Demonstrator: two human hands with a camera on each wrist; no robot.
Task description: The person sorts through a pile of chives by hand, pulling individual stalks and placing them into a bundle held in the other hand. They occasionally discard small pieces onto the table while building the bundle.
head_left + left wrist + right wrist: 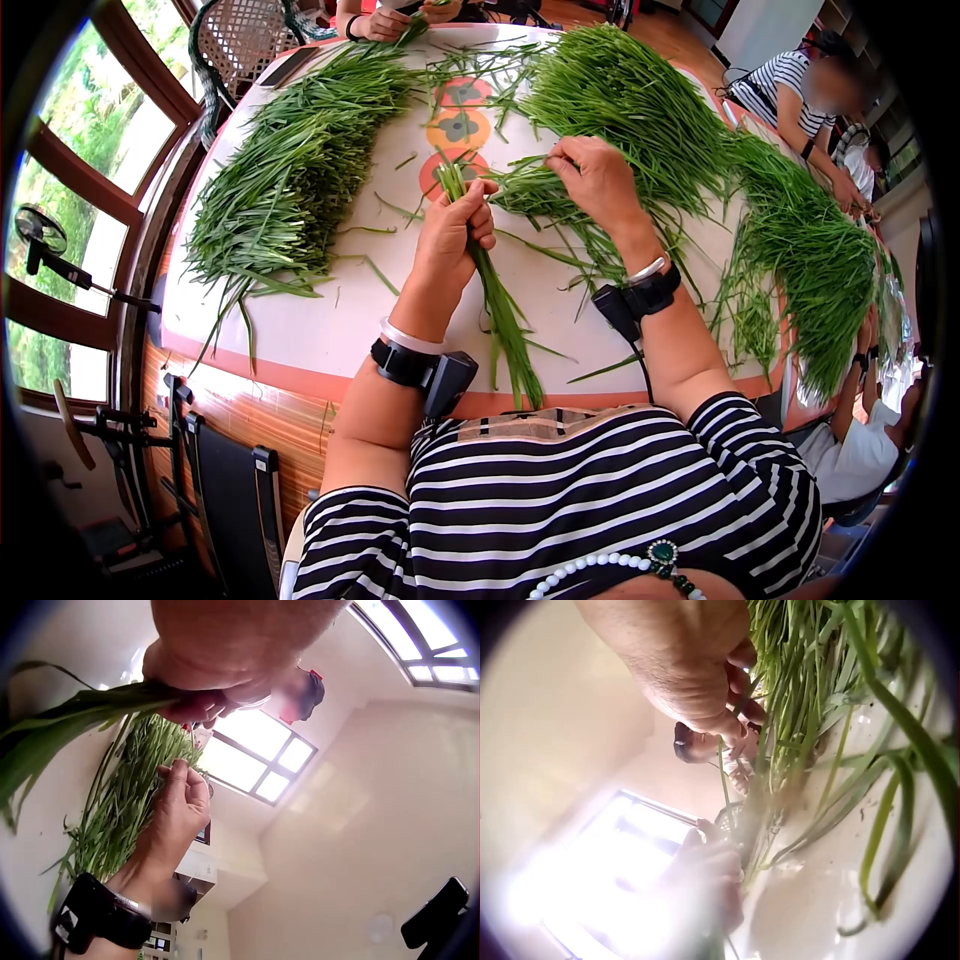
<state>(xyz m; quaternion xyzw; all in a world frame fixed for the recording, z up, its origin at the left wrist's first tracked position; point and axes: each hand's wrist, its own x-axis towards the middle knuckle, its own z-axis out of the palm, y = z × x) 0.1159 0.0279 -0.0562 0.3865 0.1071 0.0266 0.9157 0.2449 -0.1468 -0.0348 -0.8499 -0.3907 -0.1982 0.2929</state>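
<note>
My left hand (452, 228) grips a slim bunch of garlic chives (500, 320), the pale stem ends sticking up past the thumb and the long leaves trailing toward my body. To its right, my right hand (600, 180) is raised over loose chives (545, 190), thumb and fingertips together. In the right wrist view a thin chive blade (724, 780) runs down from those fingertips. The left wrist view shows the held leaves (67, 724) close up, with my right hand (180, 802) beyond them.
A big chive pile (620, 95) lies at the back right, another pile (290, 170) on the left, and more chives (810, 250) on the far right. Stray blades litter the white tablecloth (385, 325). Other people's hands (380, 22) work at the far edge; a person (790, 100) sits right.
</note>
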